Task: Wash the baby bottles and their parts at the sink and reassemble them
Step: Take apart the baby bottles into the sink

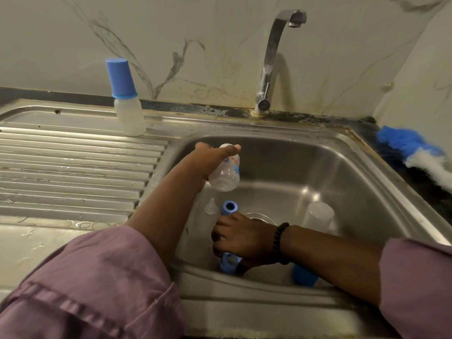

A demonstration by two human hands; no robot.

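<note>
Head view over a steel sink (354, 182) set in a steel worktop (73, 167) with a ribbed drainer on the left. Left hand (210, 160) is over the basin's far left part, its grip closed round an uncapped clear bottle (226, 176); thumb and fingers wrap the upper body, so the neck end is mostly hidden, and the print on the side is too small to read. Right hand (241, 238), a black bead bracelet (280, 243) at the wrist, is low in the basin near the front wall, fingers curled round a blue ring (228, 261); only the ring's lower edge shows below the knuckles, and the exact hold cannot be made out. A second blue ring (229, 207) sits just beyond the right hand's fingertips; touching or apart cannot be told. A clear teat (211, 206) stands on the basin floor just left of it. A clear cap (318, 214) stands to the right of the drain (260, 217), which the right hand partly covers. A blue cap (304, 277) lies at the front wall, mostly hidden under the right forearm. An assembled bottle with blue cap (127, 99) stands upright at the back of the drainer, well apart from both hands. The tap (270, 62) rises behind the basin; no stream is discernible. A blue and white brush (415, 152) lies on the right edge, cut off by the frame. Mauve sleeves (97, 285) fill the bottom corners.
</note>
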